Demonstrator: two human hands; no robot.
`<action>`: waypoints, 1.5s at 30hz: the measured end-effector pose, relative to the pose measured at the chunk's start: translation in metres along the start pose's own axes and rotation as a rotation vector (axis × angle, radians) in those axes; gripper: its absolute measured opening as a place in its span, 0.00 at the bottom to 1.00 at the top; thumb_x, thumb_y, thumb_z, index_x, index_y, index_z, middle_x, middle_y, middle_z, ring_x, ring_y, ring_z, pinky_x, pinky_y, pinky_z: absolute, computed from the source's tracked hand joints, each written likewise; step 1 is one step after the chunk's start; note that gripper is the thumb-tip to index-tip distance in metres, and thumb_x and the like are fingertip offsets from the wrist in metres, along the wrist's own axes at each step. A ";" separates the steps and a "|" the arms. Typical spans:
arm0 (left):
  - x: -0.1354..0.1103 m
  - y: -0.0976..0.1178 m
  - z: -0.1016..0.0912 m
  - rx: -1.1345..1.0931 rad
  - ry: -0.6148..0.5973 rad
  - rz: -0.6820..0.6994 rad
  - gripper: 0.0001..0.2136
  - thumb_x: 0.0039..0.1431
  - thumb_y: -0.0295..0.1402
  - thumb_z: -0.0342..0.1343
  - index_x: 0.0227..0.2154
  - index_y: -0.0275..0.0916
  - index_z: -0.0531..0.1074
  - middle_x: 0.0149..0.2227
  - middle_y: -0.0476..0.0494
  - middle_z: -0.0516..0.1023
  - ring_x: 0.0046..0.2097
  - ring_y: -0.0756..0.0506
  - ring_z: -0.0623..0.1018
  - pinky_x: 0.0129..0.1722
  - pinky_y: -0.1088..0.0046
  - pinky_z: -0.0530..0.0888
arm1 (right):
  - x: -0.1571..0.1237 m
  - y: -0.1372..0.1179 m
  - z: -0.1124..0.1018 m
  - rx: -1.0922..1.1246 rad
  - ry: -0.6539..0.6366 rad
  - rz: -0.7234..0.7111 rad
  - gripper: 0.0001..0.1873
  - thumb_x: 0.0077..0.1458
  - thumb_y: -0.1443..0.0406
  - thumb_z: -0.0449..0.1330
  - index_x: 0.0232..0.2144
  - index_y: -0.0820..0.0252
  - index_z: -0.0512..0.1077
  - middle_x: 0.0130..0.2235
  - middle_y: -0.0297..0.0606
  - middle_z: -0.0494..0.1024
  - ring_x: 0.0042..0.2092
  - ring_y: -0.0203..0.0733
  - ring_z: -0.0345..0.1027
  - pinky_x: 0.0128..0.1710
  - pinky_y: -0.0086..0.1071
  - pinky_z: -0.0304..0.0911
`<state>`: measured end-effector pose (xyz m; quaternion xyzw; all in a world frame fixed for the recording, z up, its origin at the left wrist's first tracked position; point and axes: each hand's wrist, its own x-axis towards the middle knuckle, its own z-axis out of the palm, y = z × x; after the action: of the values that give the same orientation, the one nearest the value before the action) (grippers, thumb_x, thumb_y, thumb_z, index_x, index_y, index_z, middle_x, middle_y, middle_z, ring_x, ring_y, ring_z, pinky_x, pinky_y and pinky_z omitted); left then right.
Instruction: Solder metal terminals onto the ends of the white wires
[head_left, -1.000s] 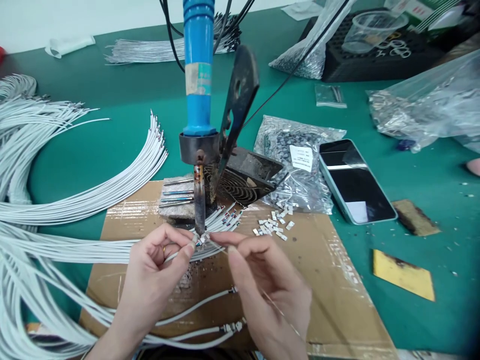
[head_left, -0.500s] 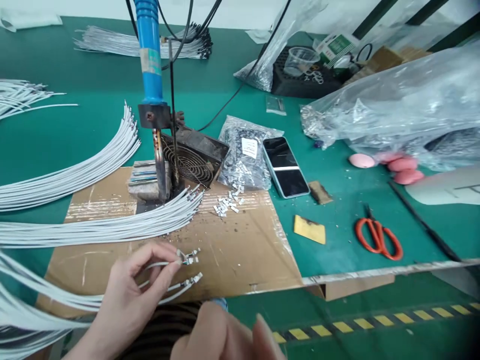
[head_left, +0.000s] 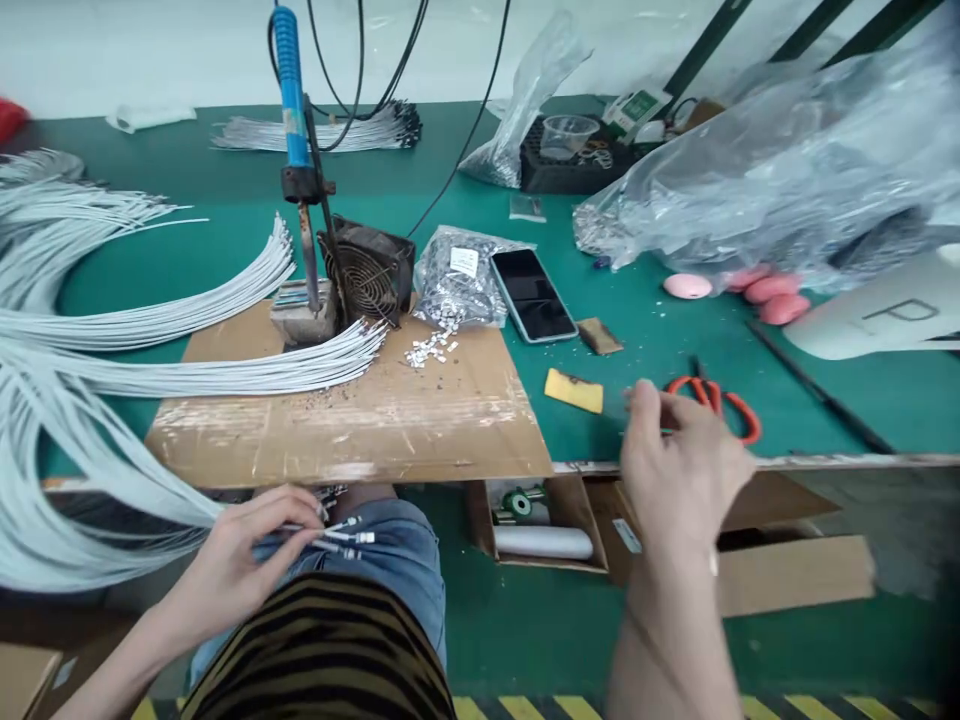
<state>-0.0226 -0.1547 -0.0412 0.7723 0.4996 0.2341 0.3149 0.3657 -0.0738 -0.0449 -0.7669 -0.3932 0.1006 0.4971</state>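
My left hand (head_left: 259, 545) is closed around several white cables, held low over my lap in front of the table edge. Small white connectors (head_left: 360, 538) on their ends stick out past my fingertips. My right hand (head_left: 682, 465) is raised at the table's front edge on the right, its fingers curled together; whether something small is pinched in them I cannot make out. Just behind it lie orange-handled scissors (head_left: 739, 415), partly covered by the hand. A bundle of white cables (head_left: 247, 375) lies across the cardboard sheet (head_left: 420, 430), near a pile of tiny white connectors (head_left: 431, 348).
A blue-handled soldering iron (head_left: 292, 90) stands in a holder beside a small fan (head_left: 367, 270). Nearby are a bag of parts (head_left: 461, 280), a phone (head_left: 534, 295) and a yellow sponge (head_left: 574, 390). Plastic bags (head_left: 720, 190) fill the back right. An open carton (head_left: 540, 560) sits below the table.
My right hand has moved from the bottom middle out to the right, near the scissors. My left hand with the cables has dropped off the cardboard towards my lap. The view has shifted.
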 end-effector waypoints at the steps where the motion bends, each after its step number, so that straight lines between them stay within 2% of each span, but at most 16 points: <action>1: -0.006 -0.001 0.003 0.041 0.001 -0.005 0.08 0.70 0.28 0.56 0.35 0.42 0.78 0.36 0.41 0.85 0.41 0.42 0.84 0.42 0.72 0.78 | 0.010 0.006 0.000 -0.080 0.004 0.036 0.17 0.60 0.61 0.66 0.20 0.55 0.71 0.30 0.47 0.78 0.51 0.64 0.74 0.56 0.56 0.56; 3: -0.016 -0.006 0.009 0.107 -0.012 -0.012 0.09 0.69 0.27 0.55 0.36 0.41 0.80 0.37 0.40 0.85 0.42 0.41 0.84 0.44 0.69 0.78 | 0.019 0.011 0.003 -0.198 -0.038 0.080 0.13 0.59 0.63 0.70 0.25 0.59 0.75 0.36 0.44 0.81 0.55 0.59 0.73 0.62 0.57 0.56; 6: -0.028 -0.014 0.014 0.182 -0.061 -0.004 0.10 0.66 0.26 0.56 0.39 0.43 0.83 0.44 0.39 0.87 0.48 0.38 0.84 0.51 0.62 0.77 | 0.020 0.010 0.012 -0.239 -0.142 0.103 0.12 0.72 0.60 0.59 0.46 0.61 0.78 0.52 0.41 0.80 0.56 0.49 0.75 0.58 0.51 0.69; 8: -0.034 -0.016 0.011 0.211 -0.070 -0.002 0.11 0.65 0.26 0.57 0.42 0.45 0.84 0.49 0.39 0.87 0.52 0.36 0.84 0.55 0.61 0.77 | 0.018 0.008 0.019 -0.174 -0.180 0.118 0.15 0.75 0.59 0.54 0.52 0.59 0.77 0.55 0.42 0.79 0.54 0.47 0.76 0.54 0.46 0.73; 11: -0.039 -0.013 -0.004 0.219 -0.013 -0.003 0.11 0.66 0.27 0.57 0.43 0.44 0.83 0.51 0.37 0.86 0.54 0.37 0.83 0.54 0.64 0.77 | 0.014 0.008 0.027 0.033 -0.163 0.142 0.17 0.76 0.59 0.51 0.49 0.60 0.78 0.51 0.40 0.80 0.50 0.46 0.78 0.50 0.42 0.75; 13: -0.037 -0.008 -0.020 0.188 0.066 -0.011 0.09 0.67 0.28 0.57 0.42 0.42 0.82 0.48 0.37 0.86 0.51 0.39 0.84 0.51 0.68 0.78 | 0.008 0.005 0.029 0.204 -0.114 0.152 0.12 0.72 0.60 0.59 0.43 0.61 0.78 0.44 0.37 0.81 0.45 0.43 0.80 0.45 0.38 0.76; 14: -0.034 -0.005 -0.029 0.151 0.127 -0.028 0.07 0.67 0.28 0.58 0.40 0.42 0.82 0.45 0.38 0.87 0.48 0.40 0.85 0.48 0.70 0.78 | 0.003 0.002 0.029 0.281 -0.069 0.160 0.05 0.64 0.65 0.68 0.38 0.61 0.77 0.39 0.35 0.81 0.39 0.39 0.78 0.43 0.37 0.76; 16: -0.023 -0.002 -0.048 0.081 0.276 -0.076 0.04 0.66 0.31 0.62 0.38 0.42 0.82 0.38 0.41 0.87 0.41 0.41 0.85 0.42 0.72 0.78 | -0.011 -0.011 0.033 0.432 -0.022 0.143 0.10 0.52 0.68 0.75 0.29 0.56 0.76 0.32 0.34 0.80 0.35 0.39 0.78 0.41 0.37 0.74; 20: 0.020 -0.004 -0.078 -0.135 0.521 -0.274 0.08 0.61 0.39 0.66 0.36 0.41 0.83 0.30 0.44 0.85 0.31 0.44 0.81 0.32 0.74 0.75 | -0.050 -0.057 0.059 0.578 -0.205 0.075 0.16 0.42 0.61 0.79 0.33 0.58 0.80 0.33 0.37 0.84 0.35 0.42 0.78 0.38 0.37 0.74; 23: 0.063 -0.006 -0.087 -0.325 0.525 -0.388 0.12 0.59 0.42 0.67 0.38 0.38 0.82 0.23 0.47 0.80 0.26 0.46 0.77 0.28 0.74 0.72 | -0.073 -0.096 0.096 0.608 -0.359 0.041 0.16 0.41 0.61 0.78 0.31 0.58 0.79 0.32 0.37 0.84 0.34 0.43 0.79 0.35 0.36 0.75; 27: 0.113 -0.007 -0.077 -0.468 0.418 -0.411 0.18 0.61 0.42 0.64 0.48 0.33 0.80 0.20 0.49 0.79 0.22 0.47 0.74 0.24 0.73 0.70 | -0.087 -0.127 0.142 0.611 -0.468 0.039 0.13 0.48 0.62 0.74 0.34 0.58 0.76 0.33 0.37 0.84 0.35 0.42 0.80 0.37 0.35 0.77; 29: 0.129 -0.008 -0.066 -0.534 0.359 -0.423 0.22 0.62 0.41 0.63 0.54 0.32 0.78 0.20 0.50 0.79 0.20 0.47 0.73 0.21 0.73 0.69 | -0.091 -0.133 0.153 0.615 -0.497 0.046 0.11 0.52 0.62 0.72 0.36 0.57 0.76 0.35 0.37 0.85 0.37 0.41 0.81 0.40 0.34 0.77; 31: 0.139 -0.009 -0.056 -0.577 0.339 -0.427 0.20 0.61 0.39 0.63 0.53 0.33 0.79 0.20 0.51 0.78 0.20 0.47 0.72 0.21 0.73 0.68 | -0.094 -0.135 0.158 0.618 -0.515 0.051 0.09 0.56 0.63 0.71 0.37 0.56 0.75 0.36 0.36 0.85 0.38 0.40 0.82 0.41 0.34 0.78; 36: 0.139 -0.010 -0.046 -0.550 0.459 -0.377 0.06 0.59 0.32 0.63 0.35 0.38 0.85 0.29 0.47 0.82 0.27 0.49 0.71 0.27 0.74 0.67 | -0.105 -0.138 0.153 0.609 -0.529 0.021 0.07 0.58 0.66 0.70 0.37 0.56 0.75 0.37 0.37 0.84 0.40 0.41 0.82 0.41 0.34 0.79; 40: 0.134 -0.009 -0.046 -0.480 0.497 -0.302 0.06 0.61 0.29 0.62 0.35 0.40 0.85 0.28 0.49 0.81 0.25 0.50 0.71 0.25 0.75 0.67 | -0.111 -0.139 0.150 0.546 -0.488 -0.050 0.06 0.60 0.68 0.69 0.38 0.56 0.76 0.39 0.39 0.84 0.41 0.42 0.82 0.42 0.34 0.79; 45: 0.136 -0.011 -0.045 -0.427 0.453 -0.359 0.06 0.61 0.32 0.62 0.34 0.41 0.85 0.23 0.51 0.76 0.24 0.49 0.70 0.24 0.74 0.66 | -0.110 -0.134 0.151 0.461 -0.481 -0.047 0.05 0.59 0.66 0.70 0.37 0.57 0.77 0.38 0.39 0.85 0.39 0.43 0.82 0.41 0.34 0.79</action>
<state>-0.0066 -0.0155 -0.0117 0.5174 0.6243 0.4394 0.3866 0.1423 -0.0215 -0.0311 -0.5792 -0.4838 0.3537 0.5526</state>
